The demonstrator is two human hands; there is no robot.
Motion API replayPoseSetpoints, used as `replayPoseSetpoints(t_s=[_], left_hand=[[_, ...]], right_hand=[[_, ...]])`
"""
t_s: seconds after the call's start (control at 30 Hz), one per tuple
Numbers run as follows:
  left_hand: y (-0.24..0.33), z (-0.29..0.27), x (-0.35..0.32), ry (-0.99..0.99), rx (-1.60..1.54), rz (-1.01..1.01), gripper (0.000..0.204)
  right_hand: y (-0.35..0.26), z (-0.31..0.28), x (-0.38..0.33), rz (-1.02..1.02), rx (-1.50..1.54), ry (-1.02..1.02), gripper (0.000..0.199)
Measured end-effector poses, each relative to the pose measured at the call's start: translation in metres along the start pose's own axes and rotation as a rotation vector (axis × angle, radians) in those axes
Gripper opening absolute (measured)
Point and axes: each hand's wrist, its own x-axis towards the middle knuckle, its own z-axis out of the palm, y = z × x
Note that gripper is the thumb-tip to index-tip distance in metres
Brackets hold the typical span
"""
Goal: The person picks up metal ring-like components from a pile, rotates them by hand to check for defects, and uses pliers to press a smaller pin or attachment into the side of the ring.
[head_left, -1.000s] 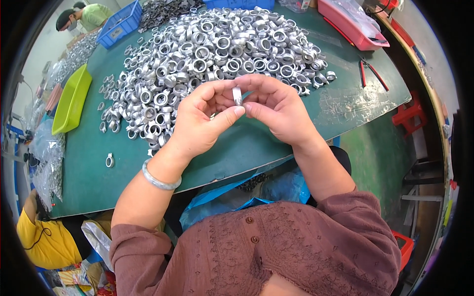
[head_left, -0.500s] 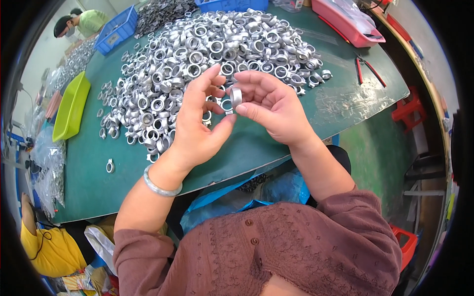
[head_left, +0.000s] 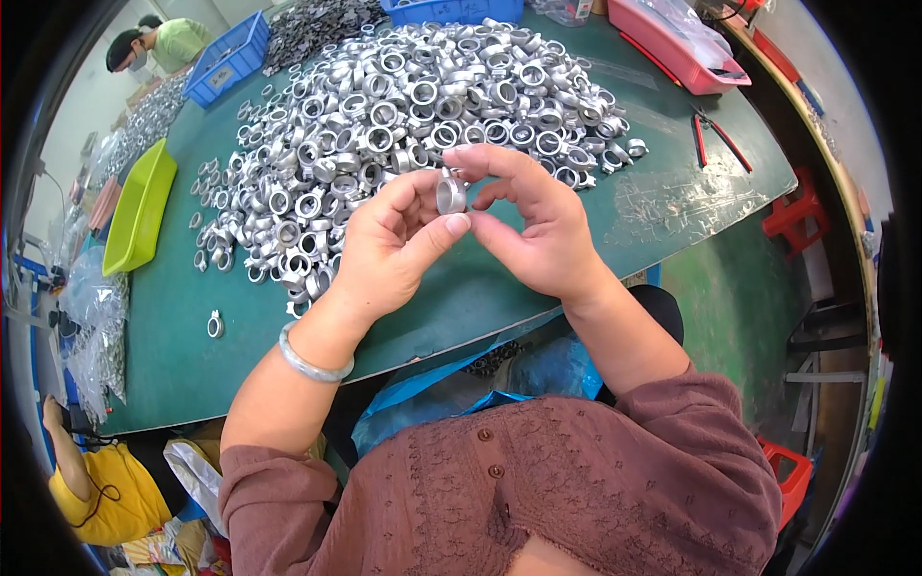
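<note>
Silver ring (head_left: 450,195) pinched upright in left fingers (head_left: 434,240); right fingers (head_left: 506,165) alongside, grip unclear.

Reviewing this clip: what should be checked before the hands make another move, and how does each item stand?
1. Metal ring secured: ok; it stands upright at the fingertips.
2. Left hand in contact: ok; its thumb is at the ring's lower edge.
3. Right hand bearing on the ring: cannot tell; its fingers curve close around it, but contact is unclear.
4. Far face of the ring seen: cannot tell; it is turned away from this view.
5. Red-handled pliers away from both hands: ok; they lie at the right of the green table.
6. All other rings within the pile: not ok; a lone ring lies apart at left.
</note>
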Motion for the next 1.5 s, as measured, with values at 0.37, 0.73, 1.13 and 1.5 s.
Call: replayPoseSetpoints(t_s=[0.37, 0.73, 1.13, 1.5], left_hand=[[0.002, 0.001, 0.001, 0.094, 0.410, 0.182, 0.030], [-0.001, 0.003, -0.001, 0.164, 0.469, 0.188, 0.029], [0.001, 0.001, -0.002, 0.106, 0.502, 0.226, 0.038], [0.003, 0.000, -0.002, 0.075, 0.413, 0.169, 0.038]], right_hand=[[-0.003, -0.009, 0.001, 0.505, 0.488, -0.075, 0.018], [-0.002, -0.012, 0.003, 0.689, 0.620, -0.145, 0.016], [-0.001, -0.012, 0.003, 0.674, 0.651, -0.138, 0.017], [-0.001, -0.013, 0.003, 0.678, 0.704, -0.144, 0.016]])
